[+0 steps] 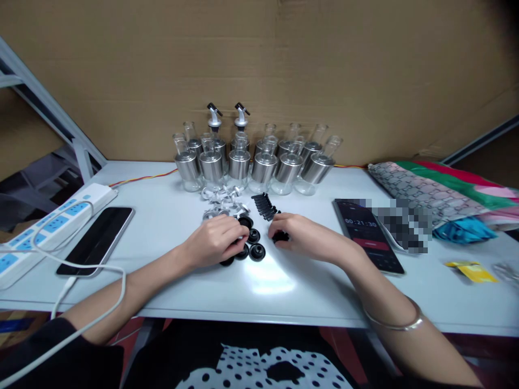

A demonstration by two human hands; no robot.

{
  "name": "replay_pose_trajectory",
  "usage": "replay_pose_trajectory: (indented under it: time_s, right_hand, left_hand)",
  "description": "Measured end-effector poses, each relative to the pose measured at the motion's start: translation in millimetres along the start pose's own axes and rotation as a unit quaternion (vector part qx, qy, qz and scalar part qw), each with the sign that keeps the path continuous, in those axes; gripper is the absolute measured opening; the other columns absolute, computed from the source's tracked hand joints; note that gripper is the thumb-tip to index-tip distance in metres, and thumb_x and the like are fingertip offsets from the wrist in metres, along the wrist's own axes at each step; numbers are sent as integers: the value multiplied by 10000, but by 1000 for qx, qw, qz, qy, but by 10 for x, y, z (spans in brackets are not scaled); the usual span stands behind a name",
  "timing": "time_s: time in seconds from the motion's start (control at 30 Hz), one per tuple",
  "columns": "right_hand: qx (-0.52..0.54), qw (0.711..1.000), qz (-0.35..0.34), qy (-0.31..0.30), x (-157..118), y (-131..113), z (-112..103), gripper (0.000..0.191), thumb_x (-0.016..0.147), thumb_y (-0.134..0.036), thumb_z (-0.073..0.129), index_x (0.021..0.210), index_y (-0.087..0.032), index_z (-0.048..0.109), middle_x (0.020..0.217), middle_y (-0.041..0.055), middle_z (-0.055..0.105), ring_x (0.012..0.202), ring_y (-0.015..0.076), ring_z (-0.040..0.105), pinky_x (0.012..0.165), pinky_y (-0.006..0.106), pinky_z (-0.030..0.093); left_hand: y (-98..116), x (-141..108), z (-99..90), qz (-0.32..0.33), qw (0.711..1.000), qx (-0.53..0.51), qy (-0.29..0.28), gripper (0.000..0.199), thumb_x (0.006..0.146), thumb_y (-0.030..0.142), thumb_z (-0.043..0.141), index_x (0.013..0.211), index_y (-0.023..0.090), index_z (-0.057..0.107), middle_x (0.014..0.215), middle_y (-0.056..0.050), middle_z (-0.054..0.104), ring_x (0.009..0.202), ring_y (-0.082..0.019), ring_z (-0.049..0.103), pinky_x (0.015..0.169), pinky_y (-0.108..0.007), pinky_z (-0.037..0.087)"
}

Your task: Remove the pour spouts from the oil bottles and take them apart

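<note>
My left hand (214, 240), its fingers bent and pressed together, rests against a group of round black ribbed stoppers (257, 252). Whatever lies under its fingertips is hidden. My right hand (298, 233) curls over small black parts (280, 236), thumb and fingers on either side of them. Just beyond it, slim black levers (264, 207) lie side by side in a row. Silver-grey pourer spouts (224, 201) are heaped behind the stoppers. Two rows of glass bottles with metal sleeves (239, 165) stand at the back; two of them carry assembled pourers (241, 116).
At left are a white power strip (57, 221), a dark phone (97, 241) and a loose white cable (121, 286). A phone showing a timer (367, 232) lies right of my right hand. Farther right are folded plastic bags (430, 189) and a yellow packet (472, 271). Cardboard (259, 59) walls the back.
</note>
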State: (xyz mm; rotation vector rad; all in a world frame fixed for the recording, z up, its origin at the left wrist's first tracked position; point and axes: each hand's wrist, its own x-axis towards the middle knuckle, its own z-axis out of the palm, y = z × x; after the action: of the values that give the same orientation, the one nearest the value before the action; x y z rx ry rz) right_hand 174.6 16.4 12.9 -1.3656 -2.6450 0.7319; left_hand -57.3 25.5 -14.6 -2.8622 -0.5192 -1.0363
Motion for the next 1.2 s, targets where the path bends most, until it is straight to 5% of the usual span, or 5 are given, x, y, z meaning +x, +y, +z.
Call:
replay_pose_trajectory:
  time_s: [0.2, 0.43, 0.83, 1.07, 1.2]
  right_hand:
    - [9, 1000, 12, 5, -12, -15, 0, 149, 749, -116, 583, 872, -174, 645, 948, 64, 573, 825, 186, 559, 755, 299, 432]
    - [-15, 994, 107, -8, -18, 40, 25, 262, 731, -257, 663, 962, -155, 593, 989, 87, 557, 764, 189, 561, 711, 307, 442]
    - [26, 998, 60, 4, -16, 58, 26, 153, 716, -95, 566, 854, -161, 557, 914, 48, 547, 690, 135, 501, 616, 248, 382]
    - [11, 998, 58, 17, -43, 33, -6, 167, 742, -178, 609, 903, -181, 563, 948, 46, 530, 659, 128, 503, 597, 251, 390]
    - [-6, 997, 20, 78, -45, -71, -38, 157, 821, -293, 586, 926, -180, 556, 994, 66, 515, 688, 141, 513, 631, 271, 418]
  left_hand:
    - [2, -2, 5, -2, 1000, 1, -2, 108, 888, 116, 473, 835, 127, 566, 638, -22, 596, 576, -115, 519, 557, -253, 433]
    - [-4, -6, 10, -3, 1000, 1, -7, 137, 904, 132, 440, 840, 138, 562, 637, -18, 596, 575, -112, 526, 556, -252, 439]
    - [-8, -5, 13, -1, 1000, -3, -5, 122, 898, 124, 448, 841, 137, 556, 639, -19, 598, 577, -114, 531, 566, -251, 444]
    - [5, 4, -7, -1, 1000, -15, 13, 61, 887, 119, 458, 895, 157, 505, 661, -7, 555, 595, -115, 502, 561, -245, 439]
    - [10, -12, 10, 1, 995, -88, 47, 222, 807, 34, 426, 971, 181, 393, 738, -4, 485, 647, -119, 462, 591, -257, 450]
